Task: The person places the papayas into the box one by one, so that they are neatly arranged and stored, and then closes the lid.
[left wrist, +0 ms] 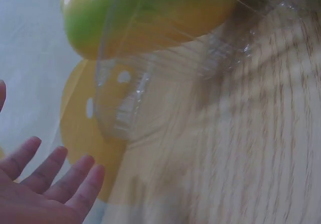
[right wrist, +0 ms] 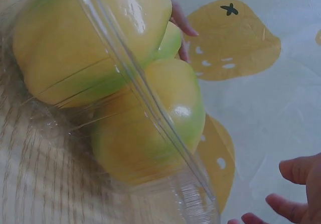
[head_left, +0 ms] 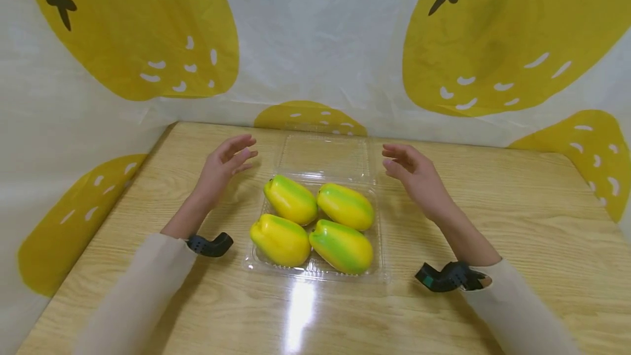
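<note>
Several yellow-green papayas (head_left: 290,200) lie in two rows in a clear plastic clamshell box (head_left: 315,275). Its see-through lid (head_left: 322,155) is folded back, away from the body. My left hand (head_left: 224,166) hovers to the left of the lid, fingers loosely bent toward it and holding nothing. On the other side my right hand (head_left: 414,177) mirrors it, also with nothing in its grasp. Spread fingertips show in the left wrist view, apart from the box wall (left wrist: 120,108). The right wrist view shows my right thumb and fingers clear of the box edge (right wrist: 165,118).
The box stands on a wood-grain table (head_left: 493,223). A white cloth with yellow fruit prints (head_left: 320,32) hangs behind it and along the left side. Each wrist wears a black camera mount (head_left: 209,245). A bright light reflection falls on the table before the box.
</note>
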### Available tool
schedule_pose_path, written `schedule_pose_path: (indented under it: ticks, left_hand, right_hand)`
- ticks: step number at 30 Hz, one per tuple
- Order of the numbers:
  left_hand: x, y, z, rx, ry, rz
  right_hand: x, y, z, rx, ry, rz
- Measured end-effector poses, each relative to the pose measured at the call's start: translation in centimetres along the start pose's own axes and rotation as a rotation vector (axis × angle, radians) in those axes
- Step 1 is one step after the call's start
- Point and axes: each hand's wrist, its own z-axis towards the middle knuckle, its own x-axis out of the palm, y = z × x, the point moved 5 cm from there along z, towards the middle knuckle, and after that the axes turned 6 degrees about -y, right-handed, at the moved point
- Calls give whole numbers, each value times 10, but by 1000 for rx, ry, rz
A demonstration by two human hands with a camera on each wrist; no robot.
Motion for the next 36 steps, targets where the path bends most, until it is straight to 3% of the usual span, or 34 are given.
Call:
schedule_pose_path:
  ticks: [7,14,29,36]
  left_hand:
    - [15,16,5,-135,45,-54]
    - [22,20,6,-193,56,-127]
    - [30,17,4,-209,67,-222]
    - [29,13,2,-182,71,-239]
  right_hand:
    - [7,-16,5,161,13,155]
    - [10,-21,8,192,9,208]
    - [13,-27,8,179,-40,261]
    - [12,-26,7,172,-45,268]
